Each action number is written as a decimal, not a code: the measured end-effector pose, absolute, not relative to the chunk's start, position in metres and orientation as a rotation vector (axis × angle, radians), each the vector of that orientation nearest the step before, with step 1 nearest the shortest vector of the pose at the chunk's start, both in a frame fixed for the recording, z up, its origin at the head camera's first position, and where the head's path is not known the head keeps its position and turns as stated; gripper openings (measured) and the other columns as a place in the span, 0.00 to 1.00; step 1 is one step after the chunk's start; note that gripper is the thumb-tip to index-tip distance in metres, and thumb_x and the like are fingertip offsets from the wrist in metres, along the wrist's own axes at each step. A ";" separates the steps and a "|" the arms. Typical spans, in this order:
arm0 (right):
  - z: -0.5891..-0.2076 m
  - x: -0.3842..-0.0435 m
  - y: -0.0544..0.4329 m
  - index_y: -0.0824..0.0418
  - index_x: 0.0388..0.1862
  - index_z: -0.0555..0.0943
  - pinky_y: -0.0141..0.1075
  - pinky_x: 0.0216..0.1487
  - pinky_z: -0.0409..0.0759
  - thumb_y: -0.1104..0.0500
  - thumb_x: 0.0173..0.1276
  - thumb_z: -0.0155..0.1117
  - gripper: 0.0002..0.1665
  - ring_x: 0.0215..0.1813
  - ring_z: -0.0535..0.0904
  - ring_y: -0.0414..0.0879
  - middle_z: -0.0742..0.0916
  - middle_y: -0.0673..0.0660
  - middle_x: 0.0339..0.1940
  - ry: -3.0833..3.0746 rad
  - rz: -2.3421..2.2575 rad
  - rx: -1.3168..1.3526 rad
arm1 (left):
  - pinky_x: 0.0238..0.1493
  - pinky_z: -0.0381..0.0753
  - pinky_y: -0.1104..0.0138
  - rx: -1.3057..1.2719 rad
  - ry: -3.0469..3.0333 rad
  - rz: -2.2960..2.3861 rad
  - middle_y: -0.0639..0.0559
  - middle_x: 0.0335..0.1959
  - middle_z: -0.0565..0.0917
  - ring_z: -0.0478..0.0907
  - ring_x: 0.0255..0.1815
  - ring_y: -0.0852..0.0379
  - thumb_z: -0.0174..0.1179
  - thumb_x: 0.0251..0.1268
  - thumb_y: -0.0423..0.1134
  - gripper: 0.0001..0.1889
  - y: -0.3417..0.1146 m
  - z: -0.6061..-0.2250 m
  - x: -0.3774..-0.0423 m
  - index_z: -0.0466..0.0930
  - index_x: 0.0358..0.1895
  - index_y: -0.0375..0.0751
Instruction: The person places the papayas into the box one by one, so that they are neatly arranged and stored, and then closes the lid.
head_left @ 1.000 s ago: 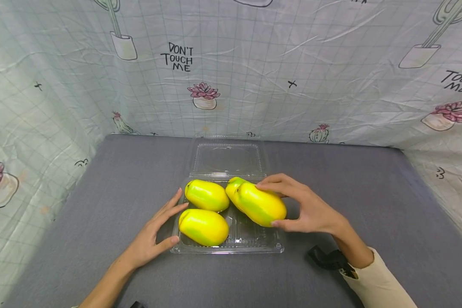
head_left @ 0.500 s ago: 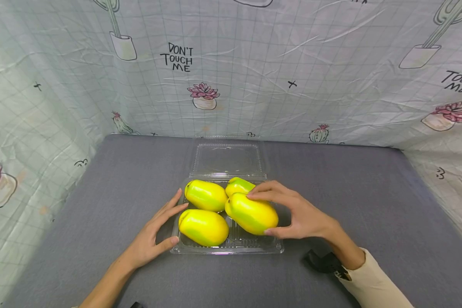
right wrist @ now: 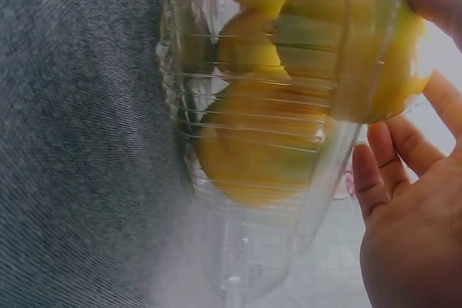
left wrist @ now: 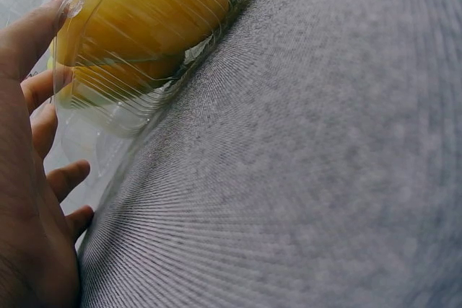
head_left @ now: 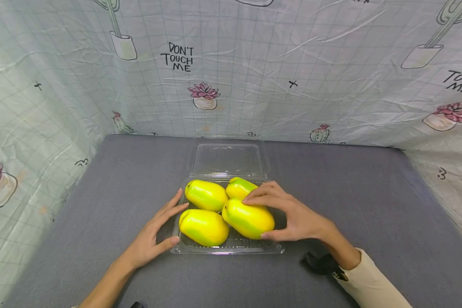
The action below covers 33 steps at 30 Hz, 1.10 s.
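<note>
Clear plastic clamshell container (head_left: 262,250) is the landmark: base near the person, clear plastic lid (head_left: 229,159) folded back flat behind it on the grey cloth-covered counter (head_left: 84,231). Right hand (head_left: 298,216) pinches a glossy yellow-green oblong fruit (head_left: 248,220) between thumb and fingers, over the container's front-right part; the right wrist view shows the fruit sticking up past the container's rim, can't tell whether it touches the floor of the base. Three similar ones sit inside: rear-left yellow-green fruit (head_left: 205,195), front-left yellow fruit (head_left: 204,227), rear-right yellow-green fruit (head_left: 240,187), the last partly hidden by the pinched one. Left hand (head_left: 149,239) has fingers spread, not gripping, tips at the container's left edge; in the left wrist view the thumb meets its corner. Risks, my judgement: the pinched fruit could ride up on its neighbours or sit tilted, since the room at the container's front right looks tight. Smooth rounded skin could slip if the pinch loosens early, letting it roll against the front wall. Pushing hard sideways could slide the light container or flex its thin walls, more so if the left hand comes away from the edge. Fruit left high would likely block the lid.
</note>
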State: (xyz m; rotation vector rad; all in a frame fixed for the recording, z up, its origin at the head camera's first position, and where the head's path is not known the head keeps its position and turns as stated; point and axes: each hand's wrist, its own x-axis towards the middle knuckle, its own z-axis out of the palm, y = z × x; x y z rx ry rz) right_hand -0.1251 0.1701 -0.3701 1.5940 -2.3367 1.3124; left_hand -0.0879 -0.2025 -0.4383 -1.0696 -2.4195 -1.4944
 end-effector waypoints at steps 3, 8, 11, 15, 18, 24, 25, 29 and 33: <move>-0.376 -0.127 0.171 0.57 0.66 0.72 0.50 0.60 0.63 0.54 0.51 0.75 0.41 0.63 0.65 0.54 0.74 0.56 0.63 -2.348 1.312 1.608 | 0.71 0.45 0.66 -1.073 -2.418 -1.492 0.39 0.76 0.51 0.48 0.75 0.41 0.60 0.62 0.45 0.34 -0.202 -0.439 -0.088 0.63 0.70 0.39; -0.378 -0.128 0.170 0.57 0.66 0.72 0.54 0.64 0.58 0.54 0.52 0.75 0.41 0.64 0.66 0.53 0.75 0.55 0.63 -2.341 1.318 1.632 | 0.71 0.44 0.66 -1.077 -2.416 -1.492 0.39 0.76 0.51 0.48 0.75 0.41 0.60 0.62 0.45 0.33 -0.202 -0.439 -0.088 0.63 0.70 0.39; -0.379 -0.128 0.168 0.56 0.66 0.72 0.60 0.65 0.54 0.53 0.53 0.74 0.40 0.64 0.67 0.52 0.75 0.55 0.63 -2.336 1.313 1.641 | 0.71 0.43 0.66 -1.079 -2.413 -1.484 0.39 0.76 0.51 0.49 0.75 0.41 0.60 0.62 0.45 0.33 -0.202 -0.438 -0.089 0.63 0.70 0.39; -0.379 -0.128 0.166 0.56 0.66 0.72 0.64 0.65 0.50 0.53 0.54 0.73 0.39 0.64 0.67 0.51 0.76 0.54 0.62 -2.337 1.303 1.657 | 0.72 0.43 0.66 -1.085 -2.405 -1.478 0.38 0.75 0.51 0.49 0.75 0.41 0.60 0.62 0.45 0.33 -0.201 -0.438 -0.089 0.63 0.70 0.38; -0.380 -0.127 0.165 0.55 0.66 0.72 0.66 0.65 0.49 0.52 0.55 0.73 0.39 0.64 0.67 0.51 0.76 0.55 0.62 -2.345 1.298 1.664 | 0.72 0.42 0.66 -1.090 -2.398 -1.478 0.38 0.75 0.51 0.49 0.75 0.41 0.59 0.63 0.45 0.33 -0.201 -0.438 -0.089 0.63 0.70 0.38; -0.381 -0.127 0.168 0.55 0.66 0.72 0.65 0.66 0.48 0.52 0.54 0.75 0.40 0.65 0.67 0.50 0.76 0.54 0.63 -2.381 1.302 1.665 | 0.72 0.42 0.65 -1.096 -2.392 -1.473 0.37 0.75 0.51 0.49 0.75 0.41 0.59 0.64 0.47 0.33 -0.201 -0.438 -0.089 0.63 0.70 0.37; -0.381 -0.127 0.169 0.54 0.66 0.72 0.65 0.66 0.47 0.52 0.54 0.75 0.40 0.65 0.67 0.50 0.76 0.54 0.63 -2.388 1.299 1.666 | 0.72 0.42 0.65 -1.097 -2.393 -1.473 0.37 0.75 0.51 0.49 0.75 0.41 0.59 0.64 0.47 0.33 -0.201 -0.438 -0.089 0.63 0.70 0.37; -0.377 -0.126 0.169 0.56 0.65 0.72 0.65 0.67 0.46 0.54 0.52 0.77 0.41 0.65 0.67 0.50 0.77 0.55 0.63 -2.405 1.285 1.680 | 0.71 0.44 0.66 -1.092 -2.396 -1.485 0.37 0.75 0.51 0.48 0.75 0.41 0.59 0.63 0.47 0.33 -0.201 -0.438 -0.088 0.63 0.70 0.37; -0.365 -0.121 0.167 0.60 0.64 0.72 0.67 0.65 0.46 0.59 0.49 0.78 0.42 0.64 0.68 0.53 0.77 0.59 0.61 -2.415 1.316 1.689 | 0.71 0.44 0.66 -1.088 -2.399 -1.494 0.38 0.75 0.51 0.48 0.75 0.40 0.59 0.63 0.46 0.33 -0.202 -0.439 -0.088 0.63 0.70 0.37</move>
